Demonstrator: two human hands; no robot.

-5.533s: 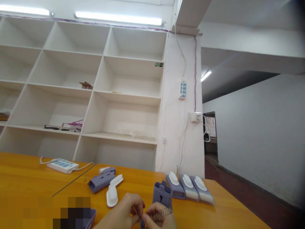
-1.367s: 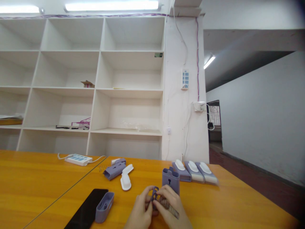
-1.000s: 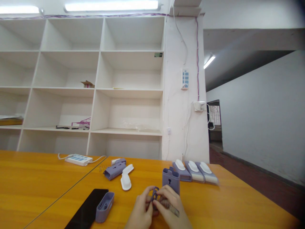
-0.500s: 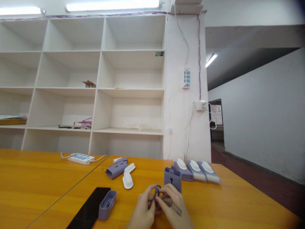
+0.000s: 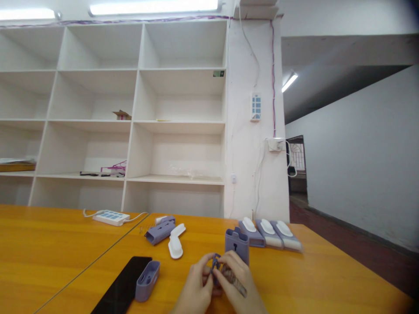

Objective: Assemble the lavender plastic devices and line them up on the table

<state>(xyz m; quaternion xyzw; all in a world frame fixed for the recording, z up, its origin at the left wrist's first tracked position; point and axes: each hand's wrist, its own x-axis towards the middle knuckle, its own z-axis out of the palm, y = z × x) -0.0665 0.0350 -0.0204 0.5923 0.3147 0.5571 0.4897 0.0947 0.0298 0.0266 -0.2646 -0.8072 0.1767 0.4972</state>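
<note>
In front of me, my left hand point(image 5: 196, 281) and my right hand point(image 5: 240, 279) meet with their fingers closed on a small purple plastic part point(image 5: 215, 261). The fingers cover much of this part. A grey-brown, coil-like strip point(image 5: 235, 281) shows along my right hand; I cannot tell what it is. Just behind my right fingers stands a purple housing point(image 5: 237, 245) with an open top and a dark T-shaped slot. To the left of my hands, an open purple cup-like shell point(image 5: 148, 281) rests against a black phone-like slab point(image 5: 122, 285).
Further back lie purple housings point(image 5: 161, 231), white curved pieces point(image 5: 176, 247) and thin wire-like bits point(image 5: 144, 229). Three purple-and-white units point(image 5: 269, 234) sit side by side at the back right. A white power strip point(image 5: 111, 217) with a cord lies on the orange table point(image 5: 59, 257).
Both hands keep their hold on the small purple part, with only slight finger movement. The view has shifted very slightly.
</note>
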